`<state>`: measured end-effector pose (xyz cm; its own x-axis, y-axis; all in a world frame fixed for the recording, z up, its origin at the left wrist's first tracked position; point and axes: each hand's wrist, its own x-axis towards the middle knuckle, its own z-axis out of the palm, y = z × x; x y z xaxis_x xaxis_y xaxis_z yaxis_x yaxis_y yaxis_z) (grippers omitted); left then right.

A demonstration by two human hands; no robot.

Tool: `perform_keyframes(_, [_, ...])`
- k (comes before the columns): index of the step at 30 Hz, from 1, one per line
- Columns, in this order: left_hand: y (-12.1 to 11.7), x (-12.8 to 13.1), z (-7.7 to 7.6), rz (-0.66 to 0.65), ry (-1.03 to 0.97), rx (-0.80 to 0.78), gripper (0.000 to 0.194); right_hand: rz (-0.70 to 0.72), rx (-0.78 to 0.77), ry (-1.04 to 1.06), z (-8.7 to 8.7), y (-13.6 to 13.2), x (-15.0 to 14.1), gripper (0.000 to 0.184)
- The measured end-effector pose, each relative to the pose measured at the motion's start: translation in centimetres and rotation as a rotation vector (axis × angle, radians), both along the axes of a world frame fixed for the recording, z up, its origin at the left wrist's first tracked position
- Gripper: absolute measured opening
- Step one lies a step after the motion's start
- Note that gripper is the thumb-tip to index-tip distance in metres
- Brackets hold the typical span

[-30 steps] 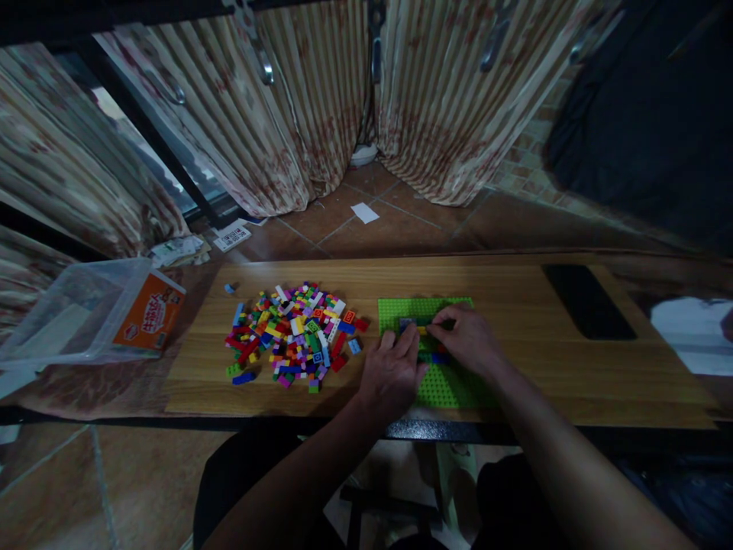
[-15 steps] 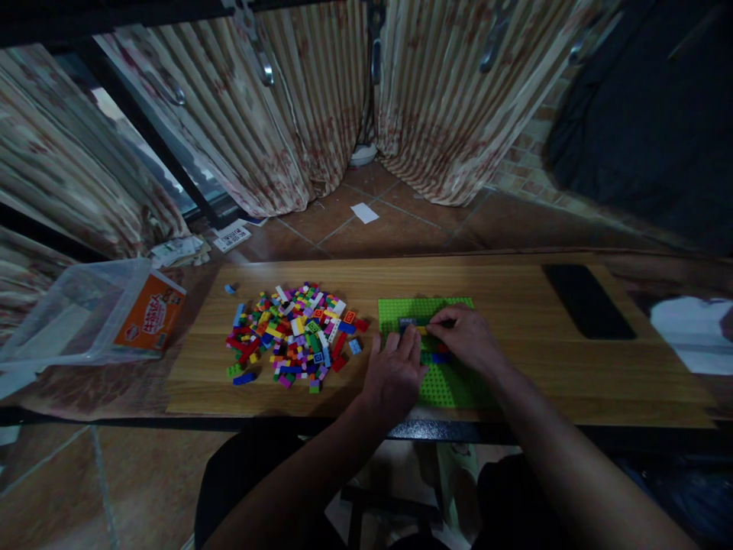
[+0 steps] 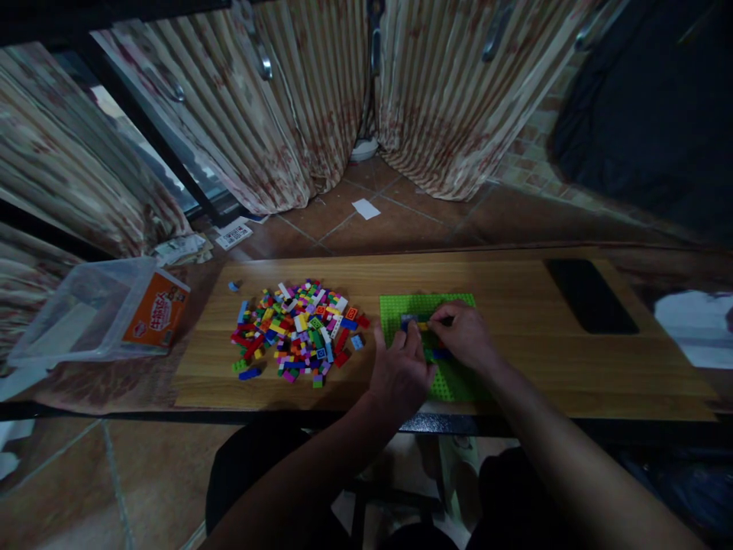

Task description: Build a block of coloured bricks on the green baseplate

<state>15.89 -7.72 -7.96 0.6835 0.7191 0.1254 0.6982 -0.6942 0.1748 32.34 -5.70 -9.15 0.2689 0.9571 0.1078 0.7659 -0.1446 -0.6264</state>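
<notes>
While a small yellow brick (image 3: 423, 326) is sitting beside a grey brick (image 3: 408, 317) over the green studded baseplate (image 3: 394, 303), the right hand (image 3: 470, 338) is bringing thumb and forefinger together at its right end; whether they are truly gripping it, I cannot tell. The left hand (image 3: 402, 372) is resting its fingertips by the grey brick, probably steadying the work, though its grip is hidden too. The baseplate is lying near the table's front edge, presumably for easy reach by both hands. To its left, loose bricks (image 3: 301, 325) are spreading across the wooden tabletop (image 3: 504, 286), likely so that colours are showing. Farther out, a clear plastic box (image 3: 80, 354) is standing left, while a black slab, perhaps a phone (image 3: 589, 294), is lying right, well apart from the bricks.
</notes>
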Motion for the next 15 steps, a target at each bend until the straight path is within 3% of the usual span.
perform_keyframes(7, [0.2,-0.4,-0.1,-0.020,-0.063,0.003,0.054,0.033,0.044,0.085,-0.2,-0.4,0.5,0.012])
perform_keyframes(12, [1.3,-1.3,0.2,-0.033,-0.175,-0.085,0.047,0.114,0.006,0.199,-0.1,-0.2,1.8,0.013])
perform_keyframes(15, [2.3,-1.1,0.3,0.056,-0.332,-0.181,0.039,0.104,-0.016,0.207,0.1,-0.2,1.9,0.010])
